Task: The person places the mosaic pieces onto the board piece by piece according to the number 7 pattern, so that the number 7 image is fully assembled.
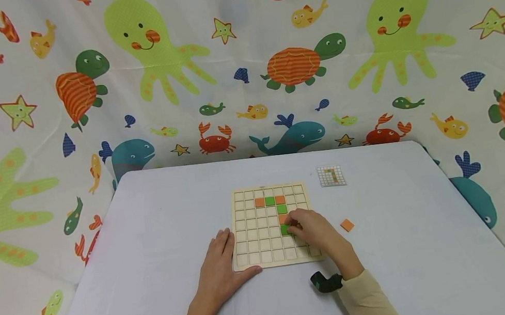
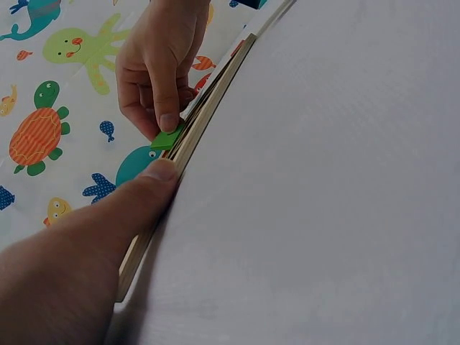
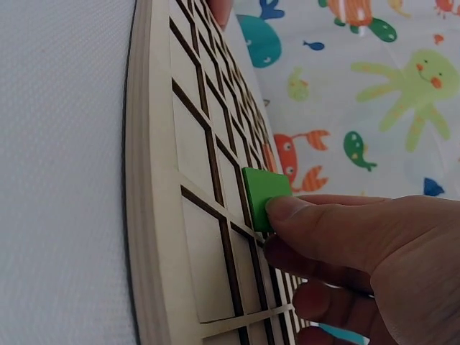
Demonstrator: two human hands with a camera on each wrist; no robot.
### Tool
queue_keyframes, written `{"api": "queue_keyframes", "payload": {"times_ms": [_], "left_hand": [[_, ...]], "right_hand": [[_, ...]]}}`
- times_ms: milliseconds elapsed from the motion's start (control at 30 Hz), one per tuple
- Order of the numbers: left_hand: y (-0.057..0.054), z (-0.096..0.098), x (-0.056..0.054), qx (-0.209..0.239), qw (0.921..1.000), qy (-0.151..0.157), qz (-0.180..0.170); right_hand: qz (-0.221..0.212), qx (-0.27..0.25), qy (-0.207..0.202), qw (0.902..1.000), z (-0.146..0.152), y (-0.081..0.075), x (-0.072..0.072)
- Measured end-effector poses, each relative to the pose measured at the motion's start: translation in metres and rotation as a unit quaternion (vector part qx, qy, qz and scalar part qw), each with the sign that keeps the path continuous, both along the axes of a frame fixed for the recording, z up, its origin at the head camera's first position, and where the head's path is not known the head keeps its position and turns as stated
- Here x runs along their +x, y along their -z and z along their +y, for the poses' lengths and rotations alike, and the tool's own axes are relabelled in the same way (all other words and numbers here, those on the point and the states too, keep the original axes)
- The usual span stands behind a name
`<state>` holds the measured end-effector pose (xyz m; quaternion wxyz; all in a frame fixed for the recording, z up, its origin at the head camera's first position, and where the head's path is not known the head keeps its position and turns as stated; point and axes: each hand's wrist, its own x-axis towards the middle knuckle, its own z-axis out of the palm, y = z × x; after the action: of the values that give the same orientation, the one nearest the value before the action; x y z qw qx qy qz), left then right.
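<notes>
A wooden grid board (image 1: 253, 247) lies on the white table. My right hand (image 1: 309, 228) pinches a green square tile (image 3: 260, 195) between thumb and fingers; the tile is tilted over one of the board's cells. My left hand (image 1: 222, 269) rests against the board's lower left corner, fingers along the left side and thumb (image 2: 154, 180) on the near edge. Set in the upper grid are an orange tile (image 1: 259, 202), a green tile (image 1: 270, 201) and another orange one at the corner, with a green and an orange tile below that.
A small pattern card (image 1: 331, 175) with a coloured grid lies beyond the board's upper right corner. One loose orange tile (image 1: 347, 225) is on the table, right of my right hand. A curtain (image 1: 247, 111) printed with sea animals hangs behind the table.
</notes>
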<state>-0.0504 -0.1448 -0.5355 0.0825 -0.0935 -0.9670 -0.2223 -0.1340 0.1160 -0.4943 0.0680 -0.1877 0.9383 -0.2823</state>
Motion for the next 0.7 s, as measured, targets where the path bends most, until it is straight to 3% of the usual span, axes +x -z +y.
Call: {"api": "queue_keyframes", "payload": {"times_ms": [367,700], "left_hand": [[-0.0023,0.0004,0.0005,-0.003,1.0000,0.002,0.006],[-0.0013,0.0002,0.0004,-0.002,1.0000,0.000,0.004]], "right_hand": [[0.051,0.005,-0.040,0.9979,0.0019,-0.0036,0.0004],[0.067,-0.002,-0.043,0.9968,0.0010,-0.0020,0.0011]]}}
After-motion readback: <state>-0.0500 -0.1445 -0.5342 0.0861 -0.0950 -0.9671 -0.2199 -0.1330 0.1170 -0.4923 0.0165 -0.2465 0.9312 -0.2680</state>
